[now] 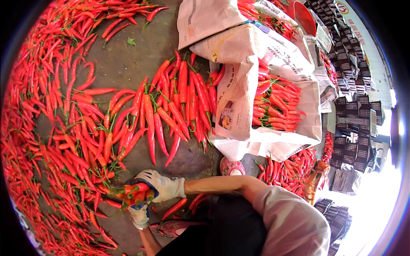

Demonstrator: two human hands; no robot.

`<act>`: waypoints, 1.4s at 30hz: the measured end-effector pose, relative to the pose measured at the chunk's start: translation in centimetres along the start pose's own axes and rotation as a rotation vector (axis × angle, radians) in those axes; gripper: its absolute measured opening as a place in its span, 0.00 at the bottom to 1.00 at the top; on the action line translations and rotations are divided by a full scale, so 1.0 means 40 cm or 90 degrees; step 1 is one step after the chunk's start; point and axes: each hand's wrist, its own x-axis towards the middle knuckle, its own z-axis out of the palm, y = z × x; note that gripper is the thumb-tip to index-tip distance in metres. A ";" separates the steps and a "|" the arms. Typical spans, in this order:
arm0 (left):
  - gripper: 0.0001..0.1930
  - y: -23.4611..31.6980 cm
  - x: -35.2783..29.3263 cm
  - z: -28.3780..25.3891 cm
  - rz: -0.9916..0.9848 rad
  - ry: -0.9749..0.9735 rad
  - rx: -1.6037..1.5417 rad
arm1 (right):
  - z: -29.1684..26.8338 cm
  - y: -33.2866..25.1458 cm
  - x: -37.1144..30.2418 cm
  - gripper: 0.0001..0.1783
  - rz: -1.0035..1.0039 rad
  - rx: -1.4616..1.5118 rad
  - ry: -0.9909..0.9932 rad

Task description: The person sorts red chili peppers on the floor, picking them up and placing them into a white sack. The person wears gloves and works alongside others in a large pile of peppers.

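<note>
My right hand (160, 185), in a white work glove with a blue palm, is closed round a bunch of red chili peppers (139, 194). Just below it, my left hand (140, 214), gloved the same way, grips the lower side of this bunch. The peppers' green stems point left, toward a big heap of red chili peppers (64, 158) on the floor. Both hands' fingertips are partly hidden by the bunch and the gloves. Several loose peppers (174, 209) lie on the floor beside my right wrist.
Red chili peppers (183, 94) are spread on the dark floor (145, 47) above my hands. A newspaper-lined container (235, 94) holds more peppers. Dark checked crates (350, 132) and a red basin (302, 19) stand farther right. My pink shoe (232, 167) is near the container.
</note>
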 end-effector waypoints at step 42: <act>0.14 1.406 -0.058 0.589 0.810 -0.532 0.433 | -0.969 -0.317 -0.423 0.22 0.416 -0.171 0.265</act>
